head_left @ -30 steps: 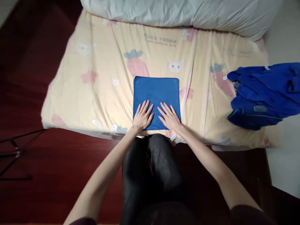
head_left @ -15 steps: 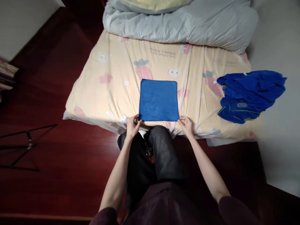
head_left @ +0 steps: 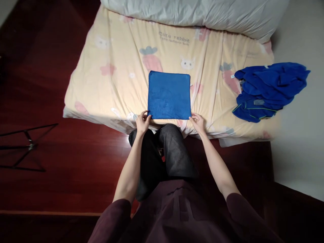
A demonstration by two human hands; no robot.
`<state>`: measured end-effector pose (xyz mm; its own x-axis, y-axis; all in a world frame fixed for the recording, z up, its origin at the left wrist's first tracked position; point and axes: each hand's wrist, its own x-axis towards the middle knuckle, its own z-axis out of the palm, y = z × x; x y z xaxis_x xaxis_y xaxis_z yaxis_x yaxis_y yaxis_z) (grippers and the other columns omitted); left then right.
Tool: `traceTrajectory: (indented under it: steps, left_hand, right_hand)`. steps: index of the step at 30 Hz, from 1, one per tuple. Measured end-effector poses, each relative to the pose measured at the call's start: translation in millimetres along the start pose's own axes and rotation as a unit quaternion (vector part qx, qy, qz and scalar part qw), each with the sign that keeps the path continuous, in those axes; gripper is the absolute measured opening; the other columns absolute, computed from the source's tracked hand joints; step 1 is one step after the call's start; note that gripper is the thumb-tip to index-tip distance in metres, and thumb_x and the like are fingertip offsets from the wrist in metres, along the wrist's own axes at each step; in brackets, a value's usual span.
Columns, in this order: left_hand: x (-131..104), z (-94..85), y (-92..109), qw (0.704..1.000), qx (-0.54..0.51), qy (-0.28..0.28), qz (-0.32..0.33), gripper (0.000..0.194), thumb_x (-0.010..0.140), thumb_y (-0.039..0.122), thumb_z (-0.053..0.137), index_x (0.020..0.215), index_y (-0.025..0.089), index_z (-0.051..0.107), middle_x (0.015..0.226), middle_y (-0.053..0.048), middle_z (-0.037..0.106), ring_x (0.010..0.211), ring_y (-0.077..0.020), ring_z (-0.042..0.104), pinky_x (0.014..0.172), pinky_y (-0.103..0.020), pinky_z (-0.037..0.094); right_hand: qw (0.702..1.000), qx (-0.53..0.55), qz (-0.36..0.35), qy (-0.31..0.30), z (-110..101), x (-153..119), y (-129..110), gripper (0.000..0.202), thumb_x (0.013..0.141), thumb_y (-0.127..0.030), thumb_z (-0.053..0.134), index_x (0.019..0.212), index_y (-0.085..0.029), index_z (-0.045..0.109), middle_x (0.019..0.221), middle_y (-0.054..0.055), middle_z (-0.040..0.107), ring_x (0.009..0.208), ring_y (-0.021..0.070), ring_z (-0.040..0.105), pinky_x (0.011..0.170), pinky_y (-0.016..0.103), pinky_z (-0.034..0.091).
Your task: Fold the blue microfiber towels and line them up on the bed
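Note:
A square blue cloth [head_left: 169, 95], which looks like a towel, lies flat on the bed near its front edge. My left hand [head_left: 143, 123] pinches the cloth's near left corner between thumb and fingers. At the near right corner, my right hand [head_left: 197, 122] does the same. A small tag sticks out on the cloth's right side. Both forearms reach forward over my dark trousers.
The bed [head_left: 121, 84] has a pale yellow sheet with carrot and rabbit prints. A crumpled blue garment heap [head_left: 273, 89] lies at the right, by the wall [head_left: 301, 145]. Rolled grey bedding [head_left: 197, 13] lies at the back. Black stand legs [head_left: 27, 146] rest on the red floor at left.
The view has tilted downward, so the bed and cloth appear higher in the picture. My hands keep their pinch on the same two corners, and the cloth stays flat.

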<state>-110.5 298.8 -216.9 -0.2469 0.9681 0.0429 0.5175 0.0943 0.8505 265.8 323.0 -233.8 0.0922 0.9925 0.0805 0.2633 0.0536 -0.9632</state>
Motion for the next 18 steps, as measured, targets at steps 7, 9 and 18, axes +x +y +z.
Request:
traceTrajectory:
  steps: [7, 9, 18]
  left_hand:
    - [-3.8, -5.4, 10.7, 0.998, -0.031, 0.033, -0.044, 0.030, 0.091, 0.043, 0.062, 0.108, 0.020, 0.071, 0.088, -0.007, 0.075, 0.078, -0.0212, 0.069, 0.079, -0.033, 0.054]
    - [-4.7, -6.8, 11.5, 0.997, -0.034, 0.034, -0.057, 0.029, 0.090, 0.043, 0.061, 0.106, 0.021, 0.071, 0.088, -0.006, 0.075, 0.079, -0.0211, 0.070, 0.079, -0.033, 0.054]
    - [-5.4, -10.8, 14.4, 0.992, 0.034, 0.043, -0.111, 0.021, 0.083, 0.030, 0.063, 0.098, 0.021, 0.075, 0.085, -0.003, 0.074, 0.083, -0.0219, 0.071, 0.087, -0.034, 0.055]
  right_hand:
    - [0.999, 0.013, 0.026, 0.013, -1.3, 0.5, -0.6, 0.038, 0.078, -0.051, 0.080, 0.098, -0.023, 0.064, 0.089, 0.005, 0.073, 0.085, 0.0207, 0.073, 0.083, 0.036, 0.060]
    - [1.000, 0.011, 0.026, 0.009, -1.6, -1.4, -3.0, 0.036, 0.077, -0.050, 0.080, 0.093, -0.023, 0.062, 0.091, 0.004, 0.071, 0.083, 0.0192, 0.072, 0.078, 0.033, 0.060]
    - [0.999, -0.037, -0.002, -0.013, -1.3, -6.9, -8.9, 0.031, 0.072, -0.043, 0.082, 0.084, -0.022, 0.063, 0.108, 0.009, 0.066, 0.076, 0.0161, 0.067, 0.074, 0.034, 0.060]
